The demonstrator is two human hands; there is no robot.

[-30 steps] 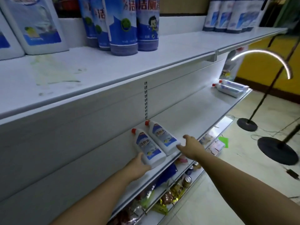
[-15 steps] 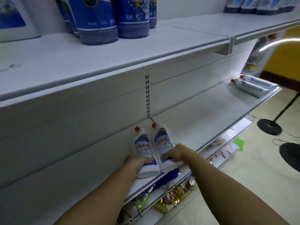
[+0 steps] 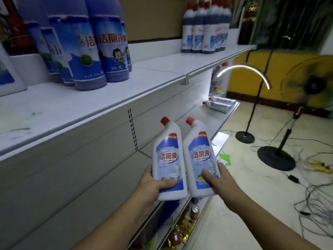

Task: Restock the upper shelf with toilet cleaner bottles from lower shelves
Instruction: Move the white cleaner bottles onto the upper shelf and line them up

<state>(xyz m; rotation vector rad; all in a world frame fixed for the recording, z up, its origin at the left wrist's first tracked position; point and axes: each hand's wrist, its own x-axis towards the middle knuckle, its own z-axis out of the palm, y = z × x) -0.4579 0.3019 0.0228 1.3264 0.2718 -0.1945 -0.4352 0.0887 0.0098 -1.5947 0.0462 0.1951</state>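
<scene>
I hold two white toilet cleaner bottles with red caps and blue labels upright, side by side, in front of the shelving. My left hand [image 3: 153, 183] grips the base of the left bottle [image 3: 168, 159]. My right hand [image 3: 219, 179] grips the base of the right bottle [image 3: 200, 157]. Both bottles are lifted off the lower shelf [image 3: 196, 116] and sit below the white upper shelf [image 3: 108, 98]. Two more white bottles [image 3: 219, 104] lie flat at the far end of the lower shelf.
Tall blue cleaner bottles [image 3: 86, 51] stand on the upper shelf at left, and a group of dark bottles [image 3: 205, 29] at its far end. On the floor to the right are an arc lamp stand [image 3: 245, 137], a fan base [image 3: 276, 157] and loose cables [image 3: 313, 201]. Snacks [image 3: 180, 230] fill the bottom shelves.
Both hands closed on the two bottles lying on the lower shelf and lifted them upright off it. The view tilted up toward the upper shelf.
</scene>
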